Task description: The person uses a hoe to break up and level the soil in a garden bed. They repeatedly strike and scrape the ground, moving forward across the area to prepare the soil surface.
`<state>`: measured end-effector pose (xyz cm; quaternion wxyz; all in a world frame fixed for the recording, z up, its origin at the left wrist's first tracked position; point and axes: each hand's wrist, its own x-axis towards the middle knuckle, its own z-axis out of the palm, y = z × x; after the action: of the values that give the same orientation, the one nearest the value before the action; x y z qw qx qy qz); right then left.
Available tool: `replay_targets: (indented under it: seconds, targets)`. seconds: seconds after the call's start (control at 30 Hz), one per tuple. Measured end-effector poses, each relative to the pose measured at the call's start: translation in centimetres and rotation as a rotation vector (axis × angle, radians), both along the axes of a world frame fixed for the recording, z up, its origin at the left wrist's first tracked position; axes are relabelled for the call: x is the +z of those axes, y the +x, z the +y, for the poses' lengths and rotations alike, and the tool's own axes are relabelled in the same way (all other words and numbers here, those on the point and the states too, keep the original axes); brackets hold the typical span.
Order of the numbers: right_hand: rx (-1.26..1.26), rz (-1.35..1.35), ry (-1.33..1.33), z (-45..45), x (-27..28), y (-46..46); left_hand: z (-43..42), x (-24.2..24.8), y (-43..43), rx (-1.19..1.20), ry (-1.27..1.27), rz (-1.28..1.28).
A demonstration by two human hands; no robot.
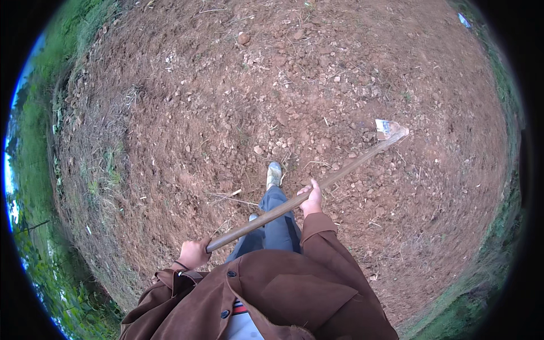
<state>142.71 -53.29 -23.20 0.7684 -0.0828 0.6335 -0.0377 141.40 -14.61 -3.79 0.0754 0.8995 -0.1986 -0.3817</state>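
Across my body slants a hoe with a long wooden handle (263, 219). My left hand (193, 253) is closed around the handle's butt end, near my waist. Farther along the shaft, my right hand (312, 198) supports it from below, with the thumb pointing forward along the wood. The hoe's flat metal blade (385, 129) is at the far right end, pale and partly smeared with soil. Whether the blade touches the ground or hangs just above it, I cannot tell.
Reddish-brown tilled soil (204, 114) with clods, small stones and dry stalks surrounds me. One shoe (274, 173) is forward, close under the handle. A rounded clod (243, 38) lies ahead. Green vegetation (40, 148) borders the left side, and grass (480, 293) edges the right.
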Motion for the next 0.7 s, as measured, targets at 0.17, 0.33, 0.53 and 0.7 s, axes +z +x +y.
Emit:
replay_targets:
  seconds: [0.17, 0.33, 0.53, 0.7]
  targets:
    - [-0.096, -0.148, -0.220, -8.0, 6.4, -1.7, -4.7, -1.3, 0.4, -0.091, -0.233, -0.130]
    - [-0.234, -0.319, -0.268, -8.9, 13.6, -7.3, -5.5, 5.0, 0.1, -0.247, -0.380, -0.234]
    - [-0.434, -0.321, -0.236, -4.0, 15.5, -17.7, -7.0, 16.4, -4.0, -0.500, -0.536, -0.356]
    - [-0.443, -0.310, -0.050, 1.2, 10.9, -27.0, -13.3, 19.2, -11.4, -0.998, -0.368, -0.565]
